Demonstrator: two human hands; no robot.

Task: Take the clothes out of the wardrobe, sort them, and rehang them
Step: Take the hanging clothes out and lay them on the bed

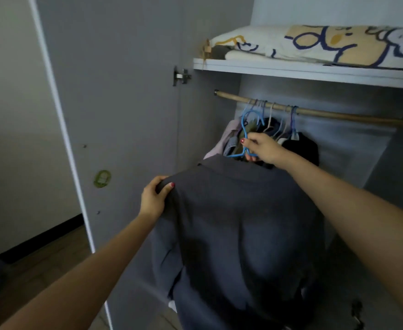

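The right hand (261, 147) pinches a blue hanger (244, 132) just below the rod (314, 111), while the left hand (155, 198), nearer and lower, grips the shoulder of the grey shirt (238, 222) draped between the two. This looks like either lifting the shirt out or rehanging it; I cannot tell which. The next move calls for steadying the hook against the rod, clear of the clothes (298, 144) just beyond the right hand.

Matt dark grey cloth shirt (241, 225), glossy blue plastic hanger (245, 129), smooth pale wooden rail (314, 111), shiny metal door hinge (181, 76), matt grey laminate wardrobe door (124, 91), soft printed cotton bedding (326, 44)
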